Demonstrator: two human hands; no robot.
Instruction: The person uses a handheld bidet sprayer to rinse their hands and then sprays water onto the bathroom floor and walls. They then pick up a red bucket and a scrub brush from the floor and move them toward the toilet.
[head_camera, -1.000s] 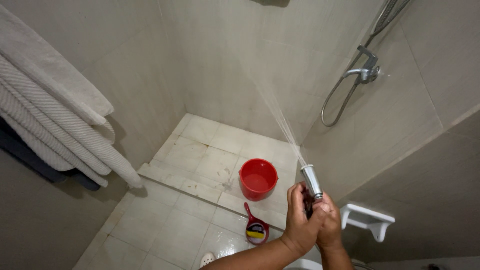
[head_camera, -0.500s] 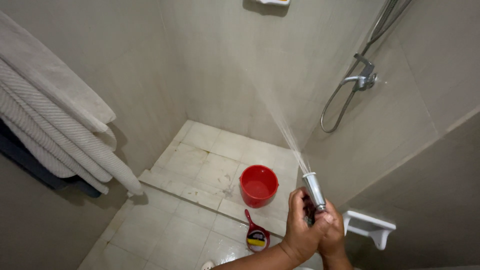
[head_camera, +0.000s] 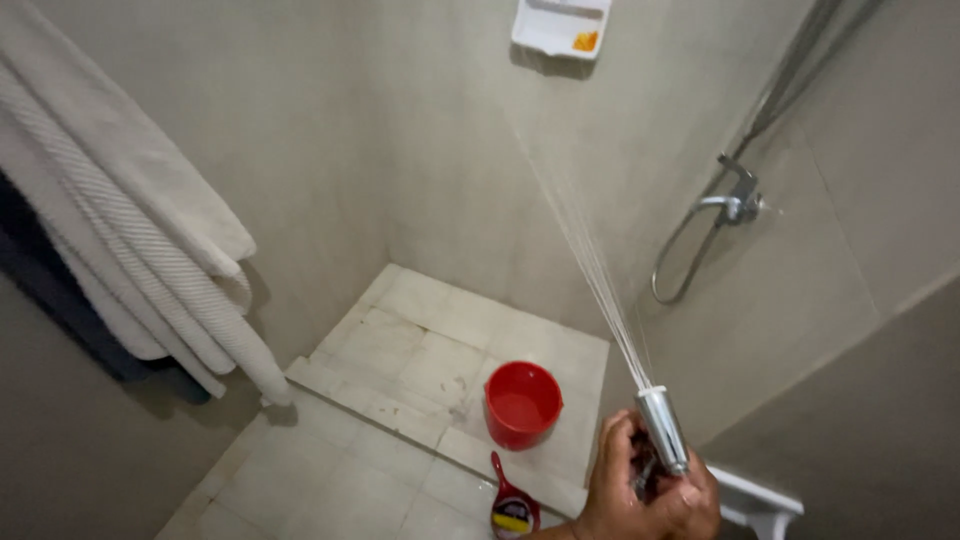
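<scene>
Tiled shower walls ahead, both hands (head_camera: 650, 490) clasp the upward-tilted chrome sprayer (head_camera: 663, 430).

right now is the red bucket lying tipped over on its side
No, the red bucket stands upright on the tiled shower floor, its open mouth facing up.

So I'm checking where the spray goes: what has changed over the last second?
The water jet from the chrome sprayer has swung up the back wall, now reaching toward the white soap tray; the view has tilted up with it. Both hands, left hand and right hand, stay clasped on the sprayer. The red bucket, dipper and towels are unmoved.
</scene>
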